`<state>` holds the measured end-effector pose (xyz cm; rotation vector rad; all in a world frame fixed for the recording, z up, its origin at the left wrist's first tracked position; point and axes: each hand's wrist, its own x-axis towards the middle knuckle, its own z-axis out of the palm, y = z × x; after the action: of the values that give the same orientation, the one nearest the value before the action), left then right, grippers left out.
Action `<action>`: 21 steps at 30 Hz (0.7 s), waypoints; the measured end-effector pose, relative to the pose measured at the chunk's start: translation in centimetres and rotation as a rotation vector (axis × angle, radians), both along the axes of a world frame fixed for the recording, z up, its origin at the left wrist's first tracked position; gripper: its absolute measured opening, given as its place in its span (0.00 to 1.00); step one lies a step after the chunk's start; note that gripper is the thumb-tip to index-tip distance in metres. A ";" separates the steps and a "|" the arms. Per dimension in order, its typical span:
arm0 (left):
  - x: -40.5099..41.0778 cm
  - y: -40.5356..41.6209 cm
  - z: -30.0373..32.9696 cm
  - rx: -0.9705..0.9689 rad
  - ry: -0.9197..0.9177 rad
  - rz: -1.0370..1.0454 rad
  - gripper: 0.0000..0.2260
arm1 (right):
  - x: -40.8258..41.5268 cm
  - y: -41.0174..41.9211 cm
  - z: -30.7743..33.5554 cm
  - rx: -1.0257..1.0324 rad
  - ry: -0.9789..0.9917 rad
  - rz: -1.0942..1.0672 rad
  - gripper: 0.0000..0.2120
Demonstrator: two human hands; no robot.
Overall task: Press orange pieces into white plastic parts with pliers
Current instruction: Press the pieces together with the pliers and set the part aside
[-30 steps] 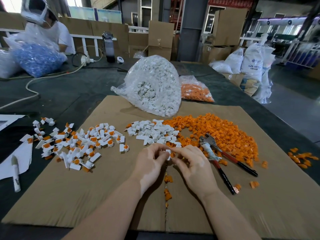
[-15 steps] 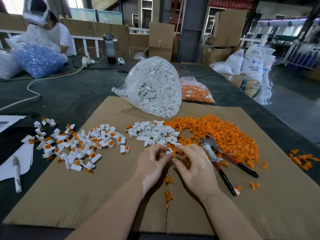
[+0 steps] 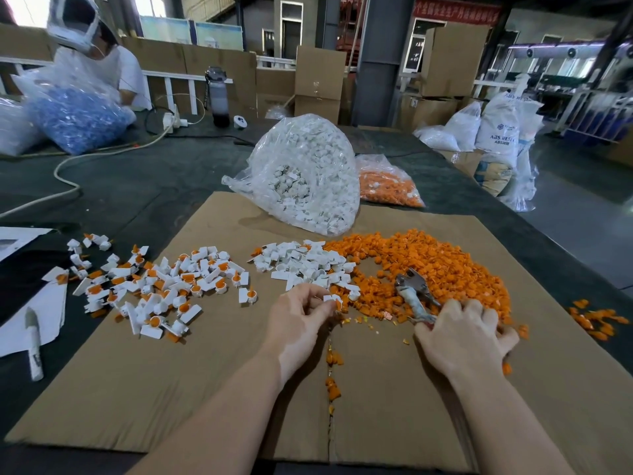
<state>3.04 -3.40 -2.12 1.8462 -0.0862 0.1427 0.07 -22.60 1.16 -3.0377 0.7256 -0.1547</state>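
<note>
My left hand [image 3: 301, 320] pinches a white plastic part with an orange piece [image 3: 333, 301] at its fingertips, over the cardboard sheet [image 3: 205, 389]. My right hand [image 3: 466, 332] lies over the handles of the pliers [image 3: 412, 291] and curls around them; the metal jaws point away toward the orange pile [image 3: 435, 265]. A heap of loose white parts [image 3: 305, 264] sits just beyond my left hand. Finished white parts with orange inserts [image 3: 161, 286] are spread at the left.
A clear bag of white parts [image 3: 305, 173] and a bag of orange pieces [image 3: 387, 185] stand behind the cardboard. A white marker [image 3: 33, 344] lies on paper at left. Another person sits at far left behind a bag of blue parts [image 3: 75, 118]. Stray orange pieces [image 3: 597, 320] lie right.
My right hand left the part held between both hands and moved right onto the plier handles. My left hand keeps the white part with the orange piece.
</note>
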 end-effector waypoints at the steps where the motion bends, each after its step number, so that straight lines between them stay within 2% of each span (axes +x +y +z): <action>1: 0.0 0.0 0.1 -0.010 0.002 0.000 0.03 | 0.0 0.0 0.0 -0.020 -0.004 0.006 0.20; 6: -0.1 0.1 0.5 -0.075 0.003 0.022 0.04 | 0.1 0.2 0.4 0.058 -0.107 0.045 0.20; 10: -0.2 0.1 1.1 -0.245 0.052 0.005 0.02 | -0.4 1.4 1.2 0.220 -0.282 0.232 0.15; 12: -0.2 0.0 1.3 -0.369 0.100 0.007 0.02 | -0.5 2.4 1.9 0.358 -0.215 0.347 0.12; 16: 0.0 0.1 1.5 -0.550 0.187 0.029 0.02 | -0.9 4.3 3.2 0.617 0.053 0.534 0.11; 21: 0.2 -0.1 1.6 -0.546 0.200 0.070 0.03 | -1.3 5.1 4.1 0.742 0.167 0.552 0.16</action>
<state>3.21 -3.46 -0.55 1.3095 0.1455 0.0244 -1.21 -17.46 5.28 -2.4088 -0.0866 0.3080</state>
